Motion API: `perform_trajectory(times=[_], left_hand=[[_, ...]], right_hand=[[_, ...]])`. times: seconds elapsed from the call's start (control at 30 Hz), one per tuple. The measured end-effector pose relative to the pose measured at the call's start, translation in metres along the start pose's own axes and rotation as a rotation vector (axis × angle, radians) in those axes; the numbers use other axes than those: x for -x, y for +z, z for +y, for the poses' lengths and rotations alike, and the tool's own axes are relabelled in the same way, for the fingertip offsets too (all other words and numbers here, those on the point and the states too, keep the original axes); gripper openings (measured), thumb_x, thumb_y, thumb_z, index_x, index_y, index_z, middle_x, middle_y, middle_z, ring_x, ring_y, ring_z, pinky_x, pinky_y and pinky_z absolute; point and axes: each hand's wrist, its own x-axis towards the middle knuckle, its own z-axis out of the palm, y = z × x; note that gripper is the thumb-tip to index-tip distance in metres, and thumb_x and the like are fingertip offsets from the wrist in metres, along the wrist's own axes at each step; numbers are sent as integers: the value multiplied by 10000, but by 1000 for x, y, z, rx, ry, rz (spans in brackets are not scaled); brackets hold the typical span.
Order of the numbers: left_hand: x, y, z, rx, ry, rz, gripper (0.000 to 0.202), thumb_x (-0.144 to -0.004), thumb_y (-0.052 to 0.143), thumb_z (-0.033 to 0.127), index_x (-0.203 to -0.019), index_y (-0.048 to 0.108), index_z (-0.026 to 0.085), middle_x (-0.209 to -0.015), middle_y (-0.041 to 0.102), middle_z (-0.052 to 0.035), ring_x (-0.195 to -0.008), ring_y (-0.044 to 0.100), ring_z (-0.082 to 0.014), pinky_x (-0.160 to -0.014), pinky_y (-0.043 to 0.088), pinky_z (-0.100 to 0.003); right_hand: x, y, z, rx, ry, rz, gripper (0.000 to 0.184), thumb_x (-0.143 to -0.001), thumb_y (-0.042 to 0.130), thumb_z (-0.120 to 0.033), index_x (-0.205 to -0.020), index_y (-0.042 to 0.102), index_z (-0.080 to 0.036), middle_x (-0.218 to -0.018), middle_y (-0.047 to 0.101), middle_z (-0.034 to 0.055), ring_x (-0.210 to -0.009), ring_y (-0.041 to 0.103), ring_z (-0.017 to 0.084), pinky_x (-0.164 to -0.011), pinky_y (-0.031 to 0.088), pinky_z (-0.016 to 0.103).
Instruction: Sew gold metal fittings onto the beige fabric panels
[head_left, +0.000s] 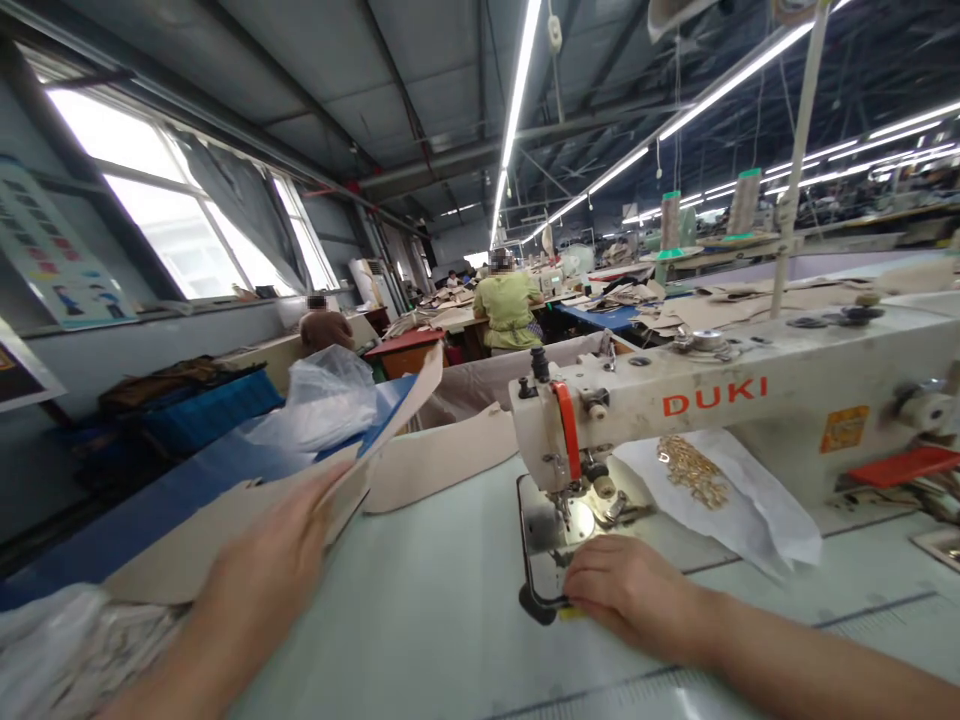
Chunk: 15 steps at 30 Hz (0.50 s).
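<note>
Head view: open room is being left on the desk (450,620) before the sewing machine (750,400); the beige panel (225,520) is being pinched at its edge in the grip of the left hand (262,570); the grip of the right hand (630,595), pressed together, is being rested at the needle plate (544,540).

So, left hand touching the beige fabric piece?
Touching. Head view: the left hand holds the beige fabric piece, fingers lying across its near edge.

In front of you, the sewing machine (780,375) bears the brand DUKI in red capitals along its arm. The orange sticker (844,428) further right on it is too small to read, as is the poster (52,255) on your left wall.
</note>
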Motion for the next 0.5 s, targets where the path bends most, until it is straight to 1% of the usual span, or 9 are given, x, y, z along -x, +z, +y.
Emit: perform_trajectory(times=[0.03, 0.07, 0.1, 0.17, 0.23, 0.3, 0.33, 0.4, 0.5], left_hand=[[-25, 6, 9, -27, 4, -59, 448, -894, 289, 231, -1296, 475, 161, -1276, 577, -78, -1117, 571, -258, -966, 441, -410], [-47, 17, 19, -37, 12, -121, 459, -877, 276, 181, -1285, 478, 123, -1321, 535, -94, -1187, 514, -250, -1031, 371, -408], [-63, 31, 29, -30, 20, -159, 477, -861, 264, 133, -1290, 470, 117, -1351, 507, -86, -1227, 476, -225, -1064, 327, -379], [-80, 68, 44, -24, 0, -219, 491, -842, 259, 88, -1273, 491, 120, -1346, 515, -78, -1228, 476, -184, -1067, 317, -319], [-78, 107, 53, -20, -36, -308, 451, -850, 302, 123, -1235, 535, 139, -1300, 561, -79, -1199, 507, -173, -1035, 353, -294], [-68, 139, 54, -33, -96, -390, 417, -867, 365, 235, -1218, 555, 114, -1297, 553, -133, -1212, 495, -239, -1018, 371, -380], [-62, 150, 54, -39, -121, -421, 442, -875, 378, 302, -1238, 538, 107, -1325, 520, -152, -1239, 463, -267, -1020, 358, -423], [-53, 162, 52, -46, -155, -462, 528, -884, 366, 414, -1297, 482, 107, -1387, 437, -167, -1293, 385, -297, -1033, 315, -478], [-46, 163, 53, -61, -174, -465, 583, -891, 343, 461, -1350, 417, 110, -1435, 368, -163, -1334, 313, -288, -1061, 268, -462]], right_hand=[[0, 1, 0, -6, 5, -3, 251, -931, 361, -170, -878, 606, -161, -831, 643, 67, -803, 574, 170, -761, 440, 277], [1, 2, 0, -12, 9, -3, 248, -931, 361, -167, -877, 603, -163, -838, 643, 65, -816, 575, 169, -768, 439, 273], [1, 3, 1, -18, 13, -4, 244, -931, 362, -163, -875, 600, -165, -846, 643, 63, -829, 575, 166, -780, 437, 270], [2, 5, 2, -29, 22, -8, 231, -925, 372, -152, -866, 596, -167, -853, 644, 56, -848, 575, 161, -802, 434, 262], [1, 7, 4, -33, 35, -3, 217, -914, 389, -149, -855, 597, -167, -840, 645, 50, -835, 577, 160, -797, 437, 256], [0, 8, 5, -37, 43, 14, 213, -905, 397, -146, -855, 603, -163, -830, 646, 49, -815, 577, 161, -780, 442, 255], [0, 7, 5, -44, 42, 22, 216, -902, 396, -144, -855, 606, -161, -828, 647, 49, -809, 577, 162, -774, 442, 255], [-1, 6, 3, -73, 40, 22, 233, -904, 385, -136, -843, 609, -161, -828, 646, 50, -804, 575, 160, -766, 442, 252], [-1, 4, 1, -121, 50, 18, 253, -914, 368, -138, -850, 611, -170, -815, 638, 49, -791, 572, 157, -742, 446, 247]])
